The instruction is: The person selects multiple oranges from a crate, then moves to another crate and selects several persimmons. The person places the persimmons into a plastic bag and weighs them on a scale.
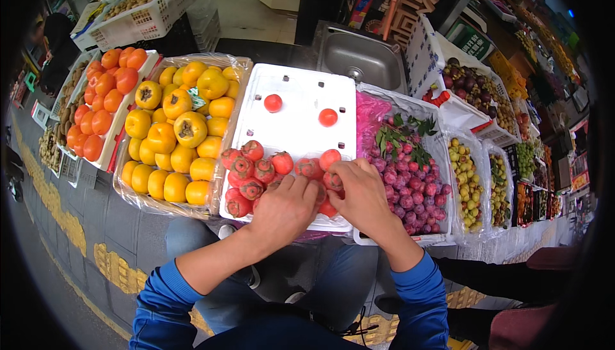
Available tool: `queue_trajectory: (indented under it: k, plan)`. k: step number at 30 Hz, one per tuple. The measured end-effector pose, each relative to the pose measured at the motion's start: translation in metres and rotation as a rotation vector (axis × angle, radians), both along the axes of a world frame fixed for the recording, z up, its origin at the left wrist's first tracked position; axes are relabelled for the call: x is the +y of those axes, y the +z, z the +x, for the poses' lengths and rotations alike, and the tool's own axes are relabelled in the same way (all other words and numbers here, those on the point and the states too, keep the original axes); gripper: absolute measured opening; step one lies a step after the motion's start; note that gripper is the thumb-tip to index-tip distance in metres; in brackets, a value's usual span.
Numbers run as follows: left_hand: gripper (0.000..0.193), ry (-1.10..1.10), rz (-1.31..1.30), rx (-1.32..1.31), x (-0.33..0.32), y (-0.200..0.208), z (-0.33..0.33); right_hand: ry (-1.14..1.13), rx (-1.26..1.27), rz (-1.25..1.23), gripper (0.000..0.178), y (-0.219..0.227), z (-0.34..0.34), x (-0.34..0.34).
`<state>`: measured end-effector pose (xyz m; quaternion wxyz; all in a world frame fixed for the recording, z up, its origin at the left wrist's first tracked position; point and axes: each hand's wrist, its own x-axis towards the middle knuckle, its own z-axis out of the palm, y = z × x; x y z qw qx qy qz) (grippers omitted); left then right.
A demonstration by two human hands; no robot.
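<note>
Small red persimmons [264,170] with brown calyxes lie clustered at the near part of a white foam tray [291,81]. A single red persimmon [273,103] sits farther back on it, and another one [328,117] to its right. My left hand [286,206] bends over the cluster, fingers curled down; what is under its fingertips is hidden. Beside it, my right hand [362,190] is closed with thumb and fingers around a red persimmon [332,181] at the cluster's right end. Some fruit between the hands looks covered by clear plastic. Both fingertips are close together.
Left of the tray stand a box of yellow persimmons [186,125] and a crate of orange persimmons [106,97]. To the right are plums [413,186] with leaves and green-yellow fruit [466,183]. Behind is a metal sink [362,61]. Another person's dark leg [493,279] shows at lower right.
</note>
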<state>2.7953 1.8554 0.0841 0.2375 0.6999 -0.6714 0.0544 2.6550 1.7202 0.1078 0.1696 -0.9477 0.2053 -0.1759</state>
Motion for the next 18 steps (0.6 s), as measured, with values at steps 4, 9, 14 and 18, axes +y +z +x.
queue_trajectory:
  k: [4, 9, 14, 18]
  plan:
    - [0.036, -0.045, -0.09, 0.018, 0.009, 0.015, 0.011, 0.059, -0.083, -0.015, 0.044, 0.008, -0.001, -0.001]
    - [0.025, 0.169, -0.087, 0.191, 0.042, 0.044, 0.104, -0.006, -0.241, 0.178, 0.032, 0.026, 0.011, -0.009]
    - [0.027, 0.206, -0.08, 0.357, 0.06, 0.043, 0.122, -0.163, -0.276, 0.544, 0.024, 0.025, 0.012, -0.04]
    - [0.01, 0.088, -0.078, 0.632, 0.092, 0.021, 0.034, -0.344, -0.368, 0.75, 0.02, -0.014, -0.024, -0.062]
